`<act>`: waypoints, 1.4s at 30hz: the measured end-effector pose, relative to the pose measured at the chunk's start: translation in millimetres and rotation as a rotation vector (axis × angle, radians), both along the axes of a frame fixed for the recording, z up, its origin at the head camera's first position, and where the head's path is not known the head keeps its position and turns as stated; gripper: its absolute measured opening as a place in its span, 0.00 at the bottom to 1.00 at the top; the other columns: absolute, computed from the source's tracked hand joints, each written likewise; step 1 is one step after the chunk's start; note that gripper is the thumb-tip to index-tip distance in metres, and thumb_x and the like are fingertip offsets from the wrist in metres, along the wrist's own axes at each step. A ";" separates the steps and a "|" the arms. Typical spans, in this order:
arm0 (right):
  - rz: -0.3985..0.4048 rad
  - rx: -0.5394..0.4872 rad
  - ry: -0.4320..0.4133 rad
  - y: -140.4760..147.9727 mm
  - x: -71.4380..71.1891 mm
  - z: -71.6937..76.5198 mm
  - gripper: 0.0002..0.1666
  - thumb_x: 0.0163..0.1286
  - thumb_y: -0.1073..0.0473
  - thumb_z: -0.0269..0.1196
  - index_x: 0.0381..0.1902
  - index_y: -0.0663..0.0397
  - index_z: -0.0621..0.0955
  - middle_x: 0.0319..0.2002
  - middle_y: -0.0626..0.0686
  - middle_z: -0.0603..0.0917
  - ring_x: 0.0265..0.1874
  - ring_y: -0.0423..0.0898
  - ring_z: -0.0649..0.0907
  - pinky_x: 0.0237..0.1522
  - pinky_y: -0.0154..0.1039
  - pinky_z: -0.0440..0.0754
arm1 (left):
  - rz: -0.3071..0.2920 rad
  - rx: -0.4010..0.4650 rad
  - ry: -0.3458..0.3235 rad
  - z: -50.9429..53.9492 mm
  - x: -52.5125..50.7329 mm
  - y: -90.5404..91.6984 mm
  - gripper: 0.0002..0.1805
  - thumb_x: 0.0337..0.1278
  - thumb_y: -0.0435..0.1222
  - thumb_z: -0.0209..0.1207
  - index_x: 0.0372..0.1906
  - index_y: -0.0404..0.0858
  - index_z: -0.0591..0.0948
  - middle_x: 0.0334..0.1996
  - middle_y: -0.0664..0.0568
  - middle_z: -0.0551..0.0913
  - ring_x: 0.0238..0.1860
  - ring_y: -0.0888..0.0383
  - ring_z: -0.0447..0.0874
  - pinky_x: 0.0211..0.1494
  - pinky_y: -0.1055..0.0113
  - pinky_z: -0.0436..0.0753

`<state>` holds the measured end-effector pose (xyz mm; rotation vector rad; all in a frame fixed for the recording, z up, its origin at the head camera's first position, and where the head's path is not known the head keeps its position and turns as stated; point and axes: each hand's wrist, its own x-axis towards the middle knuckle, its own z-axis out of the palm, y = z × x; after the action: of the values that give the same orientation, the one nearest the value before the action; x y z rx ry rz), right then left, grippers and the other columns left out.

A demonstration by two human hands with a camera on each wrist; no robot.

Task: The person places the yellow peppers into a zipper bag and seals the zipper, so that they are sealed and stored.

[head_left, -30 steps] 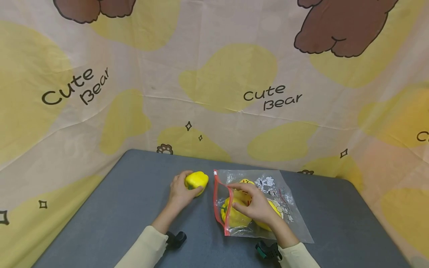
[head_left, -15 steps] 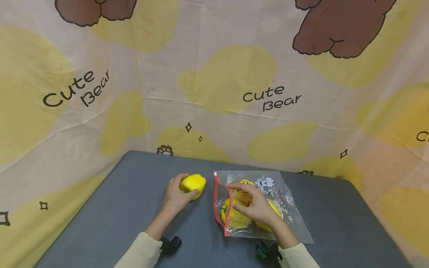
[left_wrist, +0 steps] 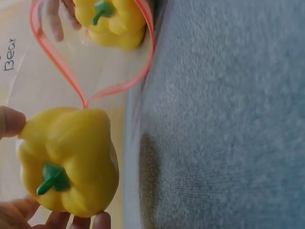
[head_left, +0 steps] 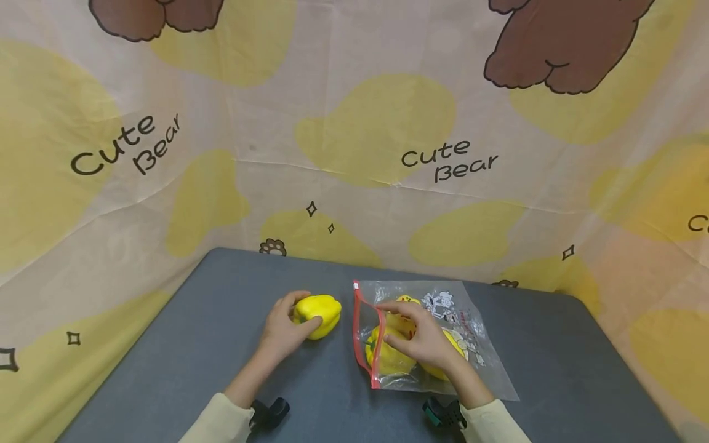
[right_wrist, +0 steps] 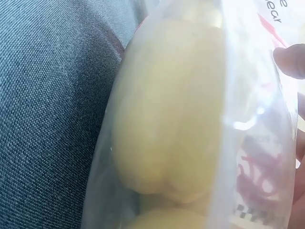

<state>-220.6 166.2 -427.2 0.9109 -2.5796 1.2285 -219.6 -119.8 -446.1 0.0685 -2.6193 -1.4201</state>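
My left hand (head_left: pixel 285 327) grips a yellow bell pepper (head_left: pixel 321 315) left of the bag. In the left wrist view that pepper (left_wrist: pixel 71 160) shows its green stem, and a shadow lies on the table apart from it. A clear zip bag (head_left: pixel 484 369) with a red-edged mouth (head_left: pixel 378 354) lies to the right, its mouth parted toward the left. Inside, a yellow pepper (head_left: pixel 396 360) sits near the mouth, with more yellow peppers behind, partly hidden by my right hand (head_left: pixel 423 335). That hand holds the bag's upper film by the mouth; its fingertips are partly hidden.
The grey table (head_left: pixel 221 314) runs back to a hanging cloth (head_left: pixel 354 135) printed with bears and yellow patches. A dark wrist device (head_left: pixel 269 413) sits by the left cuff, and another wrist device (head_left: pixel 443 413) by the right.
My left hand has drawn the pepper left and nearer to me, away from the bag's mouth, and the pepper has turned slightly. The right hand and bag have stayed put.
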 end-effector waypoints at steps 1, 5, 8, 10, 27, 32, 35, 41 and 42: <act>0.000 -0.001 0.003 0.0 -0.2 0.0 0.30 0.56 0.59 0.72 0.58 0.42 0.79 0.55 0.41 0.82 0.53 0.51 0.80 0.53 0.54 0.78 | -0.008 0.004 0.002 0.9 1.6 -0.1 0.30 0.46 0.43 0.69 0.58 0.44 0.76 0.54 0.46 0.77 0.47 0.51 0.76 0.45 0.60 0.76; 0.005 -0.003 0.010 0.0 -1.2 -0.2 0.30 0.56 0.60 0.72 0.58 0.46 0.79 0.55 0.42 0.82 0.52 0.51 0.80 0.53 0.54 0.78 | -0.046 0.016 0.001 3.0 8.3 0.5 0.29 0.47 0.44 0.68 0.58 0.44 0.77 0.55 0.48 0.78 0.46 0.52 0.77 0.44 0.63 0.76; 0.003 -0.001 0.012 0.1 -1.8 0.0 0.30 0.56 0.59 0.72 0.58 0.44 0.79 0.55 0.42 0.82 0.52 0.51 0.80 0.53 0.53 0.78 | -0.059 0.031 0.000 3.8 12.4 1.7 0.29 0.48 0.44 0.68 0.58 0.45 0.77 0.54 0.48 0.79 0.45 0.53 0.78 0.43 0.63 0.77; 0.002 -0.002 0.010 0.0 -1.9 0.4 0.30 0.56 0.59 0.72 0.58 0.42 0.79 0.55 0.42 0.82 0.52 0.51 0.80 0.53 0.53 0.78 | -0.066 0.044 0.000 3.9 14.3 2.9 0.28 0.48 0.43 0.68 0.58 0.45 0.77 0.53 0.48 0.79 0.44 0.53 0.79 0.43 0.63 0.77; 0.006 -0.003 0.010 0.0 -0.9 -0.6 0.29 0.56 0.61 0.71 0.58 0.44 0.79 0.55 0.42 0.82 0.51 0.51 0.79 0.52 0.54 0.78 | -0.144 0.146 0.002 -4.3 17.8 22.3 0.28 0.46 0.43 0.70 0.56 0.46 0.78 0.50 0.50 0.80 0.42 0.53 0.80 0.38 0.66 0.79; -0.002 0.001 0.007 -0.2 0.0 -0.6 0.29 0.57 0.60 0.71 0.58 0.43 0.79 0.55 0.42 0.82 0.52 0.50 0.79 0.53 0.55 0.78 | -0.152 0.157 -0.004 -6.7 16.7 28.0 0.29 0.46 0.44 0.70 0.56 0.45 0.77 0.51 0.49 0.80 0.42 0.53 0.79 0.39 0.64 0.78; -0.006 0.001 0.001 -0.8 0.5 -0.1 0.29 0.56 0.61 0.71 0.57 0.43 0.79 0.55 0.42 0.82 0.53 0.50 0.79 0.53 0.55 0.78 | -0.146 0.146 -0.012 -9.1 14.9 30.5 0.29 0.45 0.46 0.70 0.55 0.44 0.76 0.51 0.49 0.80 0.43 0.53 0.78 0.39 0.64 0.77; -0.005 0.007 -0.005 -1.7 1.5 1.2 0.30 0.56 0.61 0.72 0.58 0.44 0.79 0.56 0.41 0.81 0.52 0.50 0.79 0.52 0.52 0.77 | -0.140 0.129 -0.027 -13.2 11.8 33.4 0.29 0.45 0.48 0.70 0.53 0.44 0.76 0.51 0.49 0.80 0.46 0.52 0.78 0.42 0.61 0.78; -0.007 0.009 -0.004 -1.7 1.5 1.2 0.30 0.56 0.61 0.72 0.58 0.44 0.79 0.56 0.40 0.81 0.51 0.50 0.79 0.51 0.51 0.77 | -0.142 0.129 -0.025 -13.3 11.7 34.0 0.29 0.44 0.48 0.70 0.53 0.44 0.76 0.51 0.48 0.80 0.46 0.52 0.78 0.42 0.60 0.78</act>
<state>-219.0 164.4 -426.0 0.9017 -2.5916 1.2193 -207.9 -85.8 -459.4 -0.0875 -2.5952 -1.6436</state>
